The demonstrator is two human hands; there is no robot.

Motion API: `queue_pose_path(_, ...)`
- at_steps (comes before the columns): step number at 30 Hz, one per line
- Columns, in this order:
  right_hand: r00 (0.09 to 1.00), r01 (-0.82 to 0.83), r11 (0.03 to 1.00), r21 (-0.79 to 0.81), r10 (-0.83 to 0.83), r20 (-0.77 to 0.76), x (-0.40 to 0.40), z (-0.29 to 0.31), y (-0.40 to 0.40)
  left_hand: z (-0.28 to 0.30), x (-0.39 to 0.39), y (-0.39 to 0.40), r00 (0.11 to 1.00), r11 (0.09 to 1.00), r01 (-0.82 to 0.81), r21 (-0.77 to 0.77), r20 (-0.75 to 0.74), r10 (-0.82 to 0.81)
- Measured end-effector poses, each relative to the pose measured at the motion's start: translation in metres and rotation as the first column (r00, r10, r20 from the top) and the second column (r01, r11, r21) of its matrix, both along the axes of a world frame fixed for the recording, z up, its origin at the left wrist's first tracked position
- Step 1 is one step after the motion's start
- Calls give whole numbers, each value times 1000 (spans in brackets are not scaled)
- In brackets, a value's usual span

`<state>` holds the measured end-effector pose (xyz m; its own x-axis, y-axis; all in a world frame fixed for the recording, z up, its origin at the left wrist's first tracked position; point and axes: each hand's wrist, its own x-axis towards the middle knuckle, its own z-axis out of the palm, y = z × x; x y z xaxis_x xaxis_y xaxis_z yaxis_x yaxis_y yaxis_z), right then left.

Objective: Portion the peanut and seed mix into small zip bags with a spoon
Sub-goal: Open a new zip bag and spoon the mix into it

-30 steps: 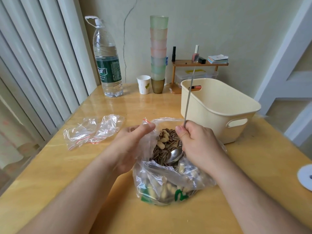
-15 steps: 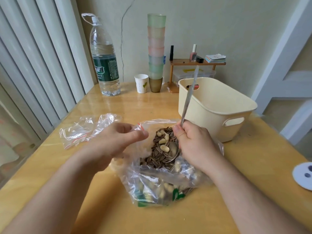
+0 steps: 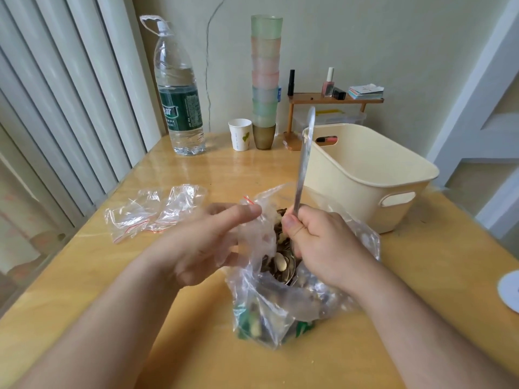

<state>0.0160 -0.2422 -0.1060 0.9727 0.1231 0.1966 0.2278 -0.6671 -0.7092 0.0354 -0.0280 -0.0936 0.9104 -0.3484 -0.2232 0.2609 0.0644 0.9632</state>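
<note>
Our right hand [image 3: 317, 242] gripping the spoon [image 3: 302, 169] upright, its bowl sitting loaded in the peanut and seed mix [image 3: 276, 265], our left hand [image 3: 207, 242] pinching a small zip bag [image 3: 258, 220] just beside it, spare bags [image 3: 151, 211] lying on the table [image 3: 421, 276].

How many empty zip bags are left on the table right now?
2 that I can make out: one left of the left hand, another overlapping it on its right. More may lie hidden among them.

hands [image 3: 196, 242] x2 | spoon [image 3: 304, 164] x1 | big bag of mix [image 3: 280, 313] x1 | spare small zip bags [image 3: 151, 213] x2ish | water bottle [image 3: 178, 88] x1 | paper cup [image 3: 240, 134] x1 | basket [image 3: 365, 175] x1
</note>
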Motion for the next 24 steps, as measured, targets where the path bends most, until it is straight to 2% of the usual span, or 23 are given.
queue_pose_path(3,999,17,1000,21,-16,-44,1,-2,0,1,-1,-4,999,993,54,-106,3,-54)
queue_pose_path(5,998,31,999,30,-30,-50,2,-3,-2,0,0,0,997,995,70,-69,30,-68)
queue_pose_path(6,998,40,998,47,-38,-44,3,-3,-3,2,1,3,997,999,52,-5,63,-52)
queue_pose_path(8,998,59,995,85,-58,-21,3,0,-4,7,1,10,985,976,-20,216,169,-17)
queue_pose_path(11,995,73,994,87,-78,55,1,5,-6,14,0,18,958,817,-125,562,283,-48)
queue_pose_path(13,991,81,991,102,-90,96,-2,10,-6,16,-2,18,950,705,-183,686,308,-53)
queue_pose_path(14,989,89,989,115,-102,109,-2,12,-6,16,-3,16,944,680,-209,703,325,-46)
queue_pose_path(17,979,110,985,133,-130,156,-4,17,-8,12,-1,12,896,712,-275,646,442,-55)
queue_pose_path(19,972,124,982,145,-150,180,-5,21,-11,8,-2,6,805,778,-360,515,593,-20)
queue_pose_path(21,962,140,977,162,-173,209,-5,25,-14,5,-7,-5,716,846,-373,380,698,2)
queue_pose_path(24,940,179,966,189,-225,257,-3,29,-24,-3,-13,-18,643,851,-363,380,763,-66)
